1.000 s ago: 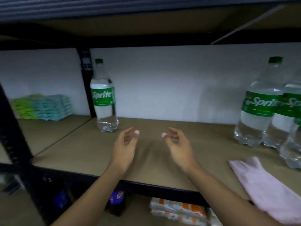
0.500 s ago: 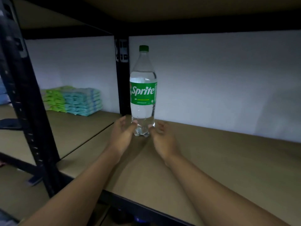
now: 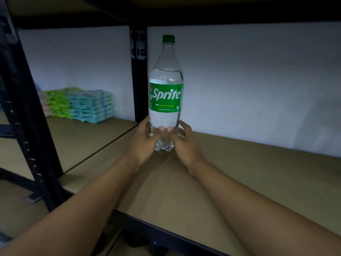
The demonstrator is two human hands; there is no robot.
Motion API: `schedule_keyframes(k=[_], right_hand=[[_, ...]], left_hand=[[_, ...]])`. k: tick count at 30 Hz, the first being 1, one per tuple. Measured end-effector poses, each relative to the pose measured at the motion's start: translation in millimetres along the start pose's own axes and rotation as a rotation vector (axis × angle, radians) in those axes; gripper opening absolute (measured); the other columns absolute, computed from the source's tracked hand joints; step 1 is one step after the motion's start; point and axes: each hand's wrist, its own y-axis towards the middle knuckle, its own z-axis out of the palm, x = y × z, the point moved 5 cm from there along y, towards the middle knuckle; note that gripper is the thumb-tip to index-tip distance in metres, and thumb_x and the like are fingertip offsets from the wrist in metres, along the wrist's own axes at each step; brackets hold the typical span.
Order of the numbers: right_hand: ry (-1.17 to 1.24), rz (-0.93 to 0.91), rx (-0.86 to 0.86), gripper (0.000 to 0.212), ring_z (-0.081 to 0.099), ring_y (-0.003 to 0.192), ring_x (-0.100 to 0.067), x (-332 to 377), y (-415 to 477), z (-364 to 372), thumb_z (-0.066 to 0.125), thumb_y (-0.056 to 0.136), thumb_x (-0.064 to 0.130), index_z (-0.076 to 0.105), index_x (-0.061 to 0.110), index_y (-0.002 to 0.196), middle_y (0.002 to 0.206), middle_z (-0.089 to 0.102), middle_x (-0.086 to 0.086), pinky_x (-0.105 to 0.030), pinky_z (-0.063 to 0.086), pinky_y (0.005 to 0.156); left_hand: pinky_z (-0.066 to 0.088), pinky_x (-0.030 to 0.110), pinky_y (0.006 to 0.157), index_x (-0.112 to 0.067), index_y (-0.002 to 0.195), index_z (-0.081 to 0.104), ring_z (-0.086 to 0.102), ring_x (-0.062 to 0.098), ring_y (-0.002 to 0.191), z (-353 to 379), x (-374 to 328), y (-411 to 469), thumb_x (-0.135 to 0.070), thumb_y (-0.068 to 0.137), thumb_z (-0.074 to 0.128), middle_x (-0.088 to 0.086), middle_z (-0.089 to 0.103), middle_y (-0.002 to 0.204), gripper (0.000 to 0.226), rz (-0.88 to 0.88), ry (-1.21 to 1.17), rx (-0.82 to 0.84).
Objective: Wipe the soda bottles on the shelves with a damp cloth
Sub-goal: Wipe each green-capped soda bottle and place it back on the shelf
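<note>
Closing tighter than half a second ago, the left hand (image 3: 143, 142) and right hand (image 3: 185, 145) are curling their fingers round the clear plastic green-labelled Sprite bottle (image 3: 166, 95), standing upright on the tan shelf board (image 3: 249, 182).

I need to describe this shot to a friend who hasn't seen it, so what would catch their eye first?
The tall clear Sprite bottle, with its green label and cap, is upright mid-frame on the brown shelf, against the white back wall. The left hand and right hand grip its lower part from either side. Further left, past a black post, sits a stack of green and blue packets.
</note>
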Motion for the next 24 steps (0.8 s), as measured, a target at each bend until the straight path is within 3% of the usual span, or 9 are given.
schedule_keyframes(k=[4,7,9,12,14,17,19,21,24], right_hand=[[-0.008,0.016,0.006,0.053,0.062,0.108,-0.007,9,-26,-23,0.061,0.1,0.042,0.043,0.029,0.148,0.135,0.059,0.008,-0.008,0.046,0.07],[-0.013,0.015,0.029,0.048,0.061,0.091,0.006,19,-53,-47,0.06,0.101,0.041,0.044,0.03,0.145,0.123,0.061,0.012,-0.003,0.046,0.06],[-0.02,0.023,0.039,0.034,0.058,0.085,0.014,20,-73,-67,0.061,0.102,0.036,0.045,0.041,0.132,0.11,0.059,0.022,0.0,0.043,0.061],[-0.039,0.004,0.023,0.023,0.06,0.09,0.02,30,-107,-97,0.061,0.102,0.032,0.05,0.051,0.108,0.102,0.059,0.031,0.002,0.043,0.07],[-0.047,0.002,-0.007,0.026,0.065,0.108,0.006,34,-127,-117,0.064,0.1,0.036,0.056,0.049,0.121,0.112,0.069,0.022,-0.01,0.051,0.09],[-0.048,-0.007,-0.039,0.058,0.062,0.125,-0.01,41,-159,-148,0.07,0.09,0.057,0.054,0.033,0.141,0.131,0.068,0.009,-0.037,0.05,0.109],[-0.065,0.011,-0.063,0.064,0.055,0.132,-0.011,46,-180,-169,0.069,0.09,0.056,0.047,0.032,0.145,0.137,0.06,0.011,-0.03,0.046,0.109],[-0.089,0.034,-0.102,0.055,0.05,0.132,-0.009,47,-197,-192,0.066,0.096,0.04,0.041,0.033,0.144,0.132,0.055,0.013,-0.015,0.044,0.097],[-0.121,0.036,-0.144,0.056,0.049,0.13,-0.007,46,-218,-221,0.065,0.097,0.039,0.04,0.033,0.147,0.128,0.053,0.016,-0.004,0.04,0.084]], left_hand=[[0.053,0.05,0.106,-0.038,0.138,0.05,0.07,0.015,0.116,14,-14,-26,-0.033,0.101,0.066,-0.005,0.07,0.13,0.041,0.006,-0.039,0.048],[0.053,0.052,0.105,-0.045,0.154,0.037,0.069,0.015,0.119,25,-19,-49,-0.062,0.085,0.074,-0.009,0.068,0.136,0.08,-0.022,-0.033,0.088],[0.053,0.051,0.105,-0.052,0.152,0.035,0.067,0.017,0.122,37,-24,-67,-0.08,0.07,0.074,-0.009,0.066,0.138,0.096,-0.037,-0.009,0.113],[0.054,0.051,0.104,-0.055,0.148,0.041,0.066,0.019,0.124,59,-33,-98,-0.085,0.069,0.07,-0.006,0.065,0.138,0.089,-0.033,0.008,0.168],[0.054,0.05,0.104,-0.059,0.143,0.045,0.065,0.017,0.124,74,-38,-115,-0.088,0.069,0.067,-0.002,0.061,0.141,0.082,-0.02,0.042,0.182],[0.054,0.049,0.104,-0.059,0.14,0.047,0.063,0.012,0.124,97,-44,-142,-0.092,0.068,0.063,0.001,0.056,0.143,0.081,-0.016,0.087,0.213],[0.055,0.048,0.103,-0.057,0.143,0.046,0.065,0.012,0.121,113,-52,-161,-0.093,0.068,0.063,0.002,0.057,0.142,0.085,-0.009,0.1,0.233],[0.056,0.047,0.103,-0.051,0.148,0.044,0.065,0.011,0.119,129,-59,-175,-0.092,0.066,0.062,0.003,0.058,0.138,0.094,-0.009,0.113,0.252],[0.053,0.044,0.105,-0.049,0.147,0.045,0.061,0.006,0.121,154,-75,-197,-0.092,0.067,0.059,-0.001,0.058,0.138,0.092,0.035,0.117,0.303]])
